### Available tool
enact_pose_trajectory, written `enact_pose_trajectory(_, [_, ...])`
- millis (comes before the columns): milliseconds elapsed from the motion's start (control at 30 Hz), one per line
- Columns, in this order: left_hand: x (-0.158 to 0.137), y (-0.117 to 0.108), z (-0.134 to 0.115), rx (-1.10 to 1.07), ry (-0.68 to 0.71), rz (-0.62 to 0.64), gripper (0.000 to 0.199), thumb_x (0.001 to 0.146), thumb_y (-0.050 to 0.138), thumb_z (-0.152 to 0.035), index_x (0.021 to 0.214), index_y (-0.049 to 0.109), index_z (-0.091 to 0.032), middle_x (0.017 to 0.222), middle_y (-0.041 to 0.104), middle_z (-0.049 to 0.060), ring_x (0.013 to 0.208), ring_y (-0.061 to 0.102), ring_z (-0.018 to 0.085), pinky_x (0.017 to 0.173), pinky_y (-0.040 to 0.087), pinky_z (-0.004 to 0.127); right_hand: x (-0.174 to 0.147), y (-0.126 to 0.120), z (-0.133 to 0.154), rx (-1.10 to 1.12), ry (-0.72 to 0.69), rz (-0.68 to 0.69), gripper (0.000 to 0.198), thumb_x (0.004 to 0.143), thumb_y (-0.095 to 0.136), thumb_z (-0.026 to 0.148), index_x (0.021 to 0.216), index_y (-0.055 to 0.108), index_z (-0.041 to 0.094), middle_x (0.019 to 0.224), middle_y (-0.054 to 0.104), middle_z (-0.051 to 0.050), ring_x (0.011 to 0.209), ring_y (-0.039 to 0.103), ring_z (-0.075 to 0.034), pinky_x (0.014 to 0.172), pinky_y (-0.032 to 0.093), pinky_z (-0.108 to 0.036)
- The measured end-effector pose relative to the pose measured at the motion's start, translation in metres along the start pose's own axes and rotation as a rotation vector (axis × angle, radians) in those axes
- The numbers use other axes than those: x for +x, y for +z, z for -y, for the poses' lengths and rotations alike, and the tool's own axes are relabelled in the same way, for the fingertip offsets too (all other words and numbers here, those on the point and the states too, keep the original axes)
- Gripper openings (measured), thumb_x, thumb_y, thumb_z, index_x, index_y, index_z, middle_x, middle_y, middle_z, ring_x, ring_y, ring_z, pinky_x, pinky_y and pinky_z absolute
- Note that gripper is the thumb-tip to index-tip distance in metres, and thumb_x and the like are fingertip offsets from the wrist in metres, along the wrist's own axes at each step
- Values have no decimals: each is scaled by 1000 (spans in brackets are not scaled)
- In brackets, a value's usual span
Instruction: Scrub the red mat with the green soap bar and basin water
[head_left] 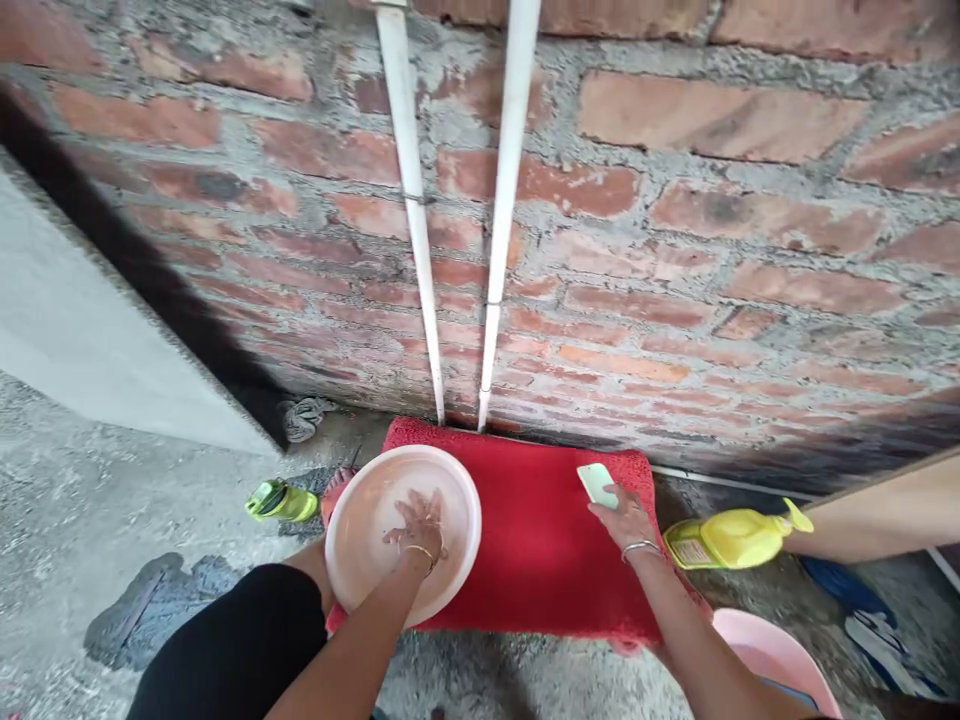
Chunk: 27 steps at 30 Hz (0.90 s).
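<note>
My left hand [420, 530] reaches into a pale pink basin [466, 500], its fingers spread and nothing visible in them. Water seems to lie in the basin, around the hand. The basin rests on the left part of a red fleecy cloth [536, 540], which is draped over a low support that I cannot see. Over the cloth's right side, my right hand [624, 518] grips a pale green bar of soap [596, 482] between thumb and fingers. Bracelets circle both wrists.
A yellow pump bottle [739, 538] is right of the cloth, above a pink tub [776, 650]. To the left are a green bottle [289, 502], a grey rag [304, 418] and a wet patch [161, 610]. Two white pipes [501, 200] run down the brick wall [720, 110].
</note>
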<state>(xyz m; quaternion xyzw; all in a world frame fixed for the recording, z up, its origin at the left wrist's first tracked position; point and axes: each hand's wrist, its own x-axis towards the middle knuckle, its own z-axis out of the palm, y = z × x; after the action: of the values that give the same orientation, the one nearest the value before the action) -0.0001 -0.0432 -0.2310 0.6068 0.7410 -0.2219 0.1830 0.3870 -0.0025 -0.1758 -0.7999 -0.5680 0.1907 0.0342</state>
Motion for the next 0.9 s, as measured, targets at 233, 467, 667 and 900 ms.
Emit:
enact_pose_trajectory(233, [-1,6,-1,-8,3,-55,113,72,98,-26,172,45,-33,179,36,27,158,35,66,95,60,85,9,57,160,34,-347,102,43,83,82,29,125,80,27,114,72,-11,107,73,-30,95,56,-40])
enact_pose_trajectory(467, [-2,6,2,78,40,-5,107,80,93,-32,173,42,-27,177,38,31,157,38,65,95,61,83,31,75,240,-9,-344,273,49,89,81,35,137,76,23,133,69,-8,110,67,-21,98,49,-31])
enact_pose_trajectory(667, [-2,2,4,130,31,23,113,81,93,-36,176,32,-31,180,32,30,159,35,63,94,63,79,52,47,188,-25,-238,299,56,87,82,28,142,75,20,136,69,-13,114,68,-22,98,47,-30])
enact_pose_trajectory(900, [-1,6,4,48,40,-27,111,80,90,-43,176,36,-30,177,38,30,157,39,64,92,62,82,54,-25,34,-88,213,164,62,98,66,37,156,64,15,146,63,-26,125,71,-35,104,52,-42])
